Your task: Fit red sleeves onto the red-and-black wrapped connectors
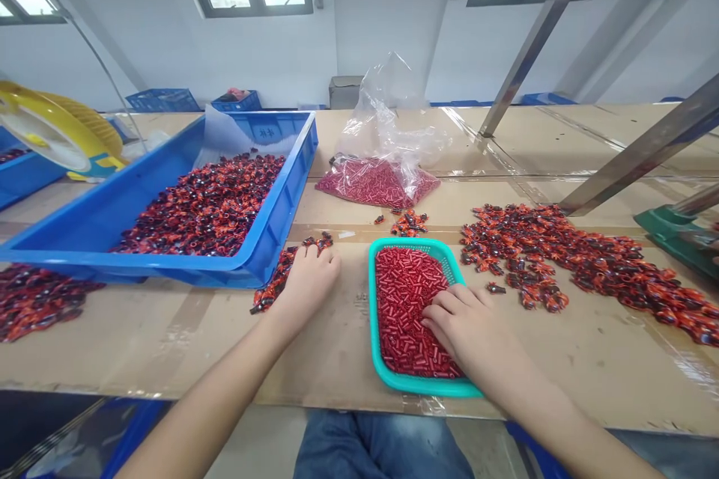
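My left hand (311, 275) rests at a small strip of orange-and-black plastic parts (281, 277) beside the blue bin. Its fingers are curled down; whatever they pinch is hidden beneath them. My right hand (463, 318) reaches over the right rim of a green plastic basket (373, 314), which holds many short red metal tubes (407, 307). The bent fingers of this hand lie close together with their tips at the tubes. Its thumb is out of sight, and I cannot make out what is between the fingers.
A large blue bin (281, 239) of dark red parts stands at left, near a yellow fan (61, 127). Behind the basket sits a clear bag (382, 172) of red tubes. At right lie a long heap of orange-and-black parts (562, 247), metal posts (634, 153) and a green tool base (674, 236).
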A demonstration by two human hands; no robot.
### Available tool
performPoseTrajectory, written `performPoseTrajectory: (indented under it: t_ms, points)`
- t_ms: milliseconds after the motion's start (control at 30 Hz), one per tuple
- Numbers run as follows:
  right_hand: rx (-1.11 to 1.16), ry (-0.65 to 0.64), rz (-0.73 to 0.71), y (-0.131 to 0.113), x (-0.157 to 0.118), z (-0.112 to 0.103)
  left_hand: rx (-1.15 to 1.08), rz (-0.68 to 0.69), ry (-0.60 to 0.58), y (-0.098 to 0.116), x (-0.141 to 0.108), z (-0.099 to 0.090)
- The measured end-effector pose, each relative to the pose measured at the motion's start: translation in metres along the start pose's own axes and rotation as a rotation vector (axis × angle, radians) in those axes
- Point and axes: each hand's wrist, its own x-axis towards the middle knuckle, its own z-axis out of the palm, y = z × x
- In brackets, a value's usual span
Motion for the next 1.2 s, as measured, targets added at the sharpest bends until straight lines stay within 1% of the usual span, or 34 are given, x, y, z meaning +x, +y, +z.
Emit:
performPoseTrajectory:
  t_ms: [100, 167, 200, 233, 300, 367, 400, 433, 467, 567, 600, 633, 733, 933, 1033, 1200]
  points:
    - [0.062, 0.048, 0.004, 0.001, -0.002, -0.006, -0.212, -0.045, 0.079, 0.000, 0.001, -0.003]
    - [0.112, 0.074, 0.006, -0.001, -0.004, -0.012, -0.396, -0.054, 0.136, 0.002, -0.003, -0.009]
    - [0.174, 0.091, 0.013, -0.004, -0.004, -0.017, -0.499, -0.054, 0.164, 0.005, -0.008, -0.013]
    - [0.272, 0.114, 0.027, -0.007, -0.005, -0.021, -0.608, -0.053, 0.191, 0.009, -0.014, -0.016]
    - [0.554, 0.162, 0.088, -0.017, -0.004, -0.031, -0.829, -0.063, 0.240, 0.024, -0.030, -0.024]
    - [0.838, 0.206, 0.167, -0.030, -0.002, -0.041, -1.015, -0.088, 0.280, 0.044, -0.047, -0.029]
    - [0.934, 0.223, 0.197, -0.037, 0.000, -0.045, -1.101, -0.102, 0.292, 0.054, -0.055, -0.031]
    - [1.006, 0.241, 0.218, -0.044, 0.002, -0.049, -1.224, -0.124, 0.293, 0.065, -0.062, -0.033]
    - [1.060, 0.264, 0.232, -0.050, 0.004, -0.052, -1.393, -0.160, 0.279, 0.075, -0.068, -0.035]
    - [1.131, 0.343, 0.239, -0.064, 0.010, -0.057, -1.983, -0.301, 0.183, 0.097, -0.080, -0.039]
    - [1.129, 0.366, 0.231, -0.066, 0.011, -0.058, -2.115, -0.329, 0.158, 0.102, -0.083, -0.039]
    - [1.117, 0.382, 0.220, -0.067, 0.013, -0.059, -2.180, -0.334, 0.147, 0.105, -0.084, -0.040]
    - [1.071, 0.394, 0.195, -0.068, 0.014, -0.060, -2.224, -0.285, 0.162, 0.108, -0.087, -0.039]
    - [1.052, 0.398, 0.210, -0.068, 0.010, -0.062, -2.199, -0.147, 0.167, 0.108, -0.088, -0.035]
    - [1.039, 0.400, 0.206, -0.068, 0.009, -0.063, -2.178, -0.125, 0.193, 0.110, -0.089, -0.034]
    - [1.016, 0.391, 0.199, -0.067, 0.008, -0.065, -2.104, -0.127, 0.270, 0.112, -0.091, -0.035]
